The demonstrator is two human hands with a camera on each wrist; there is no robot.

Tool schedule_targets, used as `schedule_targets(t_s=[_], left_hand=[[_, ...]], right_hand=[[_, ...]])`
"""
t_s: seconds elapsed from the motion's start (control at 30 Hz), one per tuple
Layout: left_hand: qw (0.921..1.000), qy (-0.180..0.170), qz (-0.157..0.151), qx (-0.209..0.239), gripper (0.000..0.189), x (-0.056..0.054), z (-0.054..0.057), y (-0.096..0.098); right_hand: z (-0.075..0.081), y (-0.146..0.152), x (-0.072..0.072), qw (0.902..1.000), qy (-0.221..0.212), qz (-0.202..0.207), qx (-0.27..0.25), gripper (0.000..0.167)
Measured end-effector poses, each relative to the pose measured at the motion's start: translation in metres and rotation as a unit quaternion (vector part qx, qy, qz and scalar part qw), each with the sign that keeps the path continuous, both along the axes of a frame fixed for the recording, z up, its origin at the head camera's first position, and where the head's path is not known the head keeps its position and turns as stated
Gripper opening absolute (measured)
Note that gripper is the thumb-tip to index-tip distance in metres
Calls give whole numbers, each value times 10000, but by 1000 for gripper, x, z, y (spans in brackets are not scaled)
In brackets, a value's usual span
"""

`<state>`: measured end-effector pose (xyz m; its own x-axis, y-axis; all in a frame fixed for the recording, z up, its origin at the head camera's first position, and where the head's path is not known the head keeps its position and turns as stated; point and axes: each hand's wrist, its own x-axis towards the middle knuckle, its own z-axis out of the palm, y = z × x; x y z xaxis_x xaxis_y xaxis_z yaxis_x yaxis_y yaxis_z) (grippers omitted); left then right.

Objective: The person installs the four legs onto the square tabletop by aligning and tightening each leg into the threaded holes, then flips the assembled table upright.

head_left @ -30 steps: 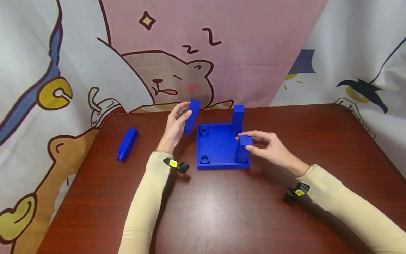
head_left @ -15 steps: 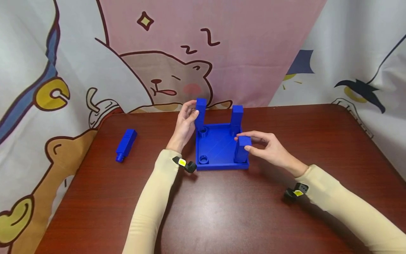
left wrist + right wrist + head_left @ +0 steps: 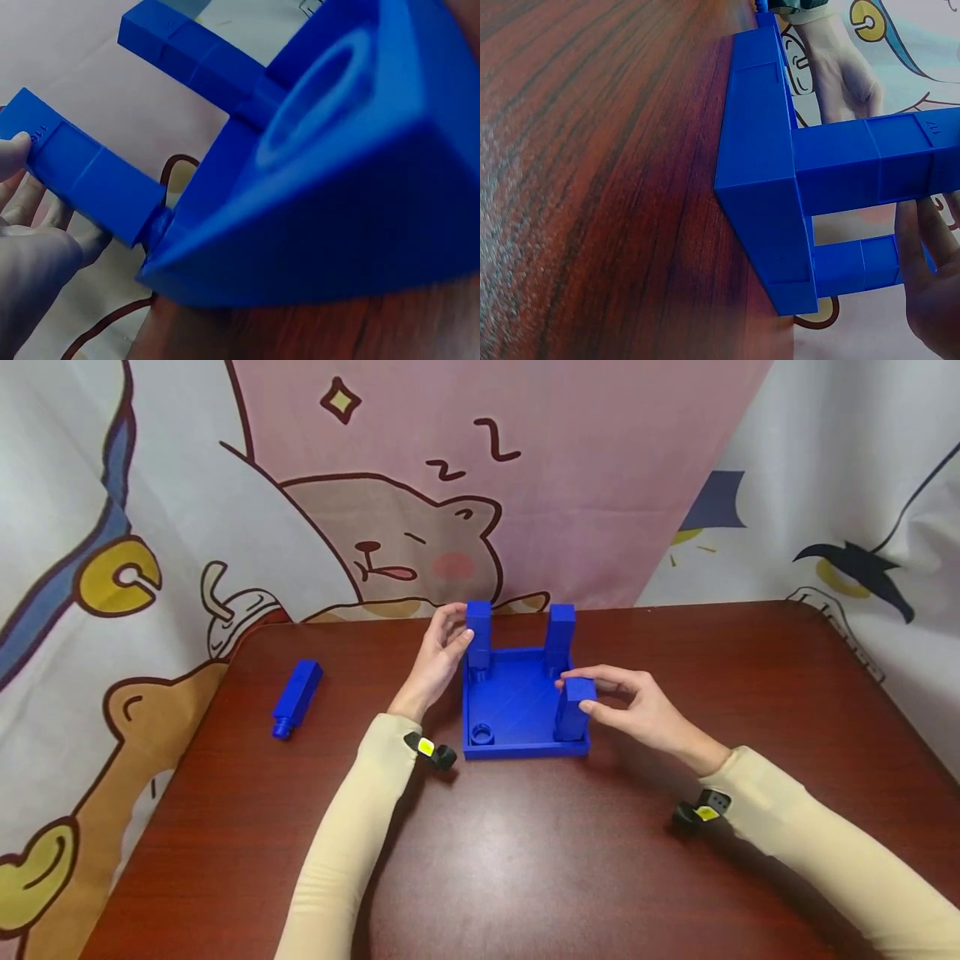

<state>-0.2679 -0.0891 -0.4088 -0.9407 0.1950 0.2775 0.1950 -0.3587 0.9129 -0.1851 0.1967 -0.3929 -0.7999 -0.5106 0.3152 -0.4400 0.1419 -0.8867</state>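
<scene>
A square blue base with raised edges (image 3: 517,703), like a small upturned tabletop, lies on the table. My left hand (image 3: 435,660) pinches a square blue leg (image 3: 478,639) upright at the far left corner. In the left wrist view its narrow round end (image 3: 157,226) shows at the corner socket, below the leg's square body. At the near right corner my right hand (image 3: 637,706) holds a standing leg (image 3: 573,714) between thumb and fingers. Another leg (image 3: 560,635) stands at the far right corner. A round socket (image 3: 482,735) shows at the near left corner.
One more blue leg (image 3: 297,697) lies on its side at the table's left, its threaded end toward me. The brown wooden table (image 3: 480,860) runs back to a cartoon-printed curtain (image 3: 585,485).
My left hand has carried its leg right and brought it from a tilt to upright, down onto the far left socket. My right hand keeps its grip at the near right corner.
</scene>
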Motion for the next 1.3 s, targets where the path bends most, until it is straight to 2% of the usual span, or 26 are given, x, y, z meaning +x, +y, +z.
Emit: schedule_targets(t_s=[0.2, 0.37, 0.5, 0.67, 0.77, 0.83, 0.9, 1.0, 1.17, 1.3], left_hand=[[9996, 2, -94, -264, 37, 4, 0, -9], [9936, 335, 244, -1048, 41, 5, 5, -13], [9804, 701, 754, -1681, 43, 7, 15, -12], [9566, 860, 1558, -2309, 45, 13, 28, -4], [9447, 912, 1944, -2478, 44, 14, 30, 2], [9422, 898, 2093, -2458, 40, 14, 29, 4], [9445, 828, 2151, -2339, 36, 13, 27, 6], [9575, 683, 1966, -1998, 29, 12, 25, 6], [9834, 524, 1183, -1274, 28, 6, 22, 4], [9953, 332, 483, -766, 35, 0, 20, 4]], right_hand=[[1, 0, 1, 10000, 18, -39, 49, 38], [0, 0, 1, 9999, 57, -65, 85, 38], [0, 1, 1, 9999, 90, -76, 79, 39], [-1, 1, 1, 9998, 144, -98, 84, 39], [0, 0, 1, 9998, 143, -80, 66, 39], [0, 0, 2, 9999, 122, -71, 58, 39], [-1, -1, 2, 9999, 108, -69, 60, 39], [-1, -1, 2, 9999, 100, -68, 59, 38], [-1, 0, 1, 9999, 70, -104, 84, 39], [-1, 0, 2, 9999, 39, -122, 101, 39]])
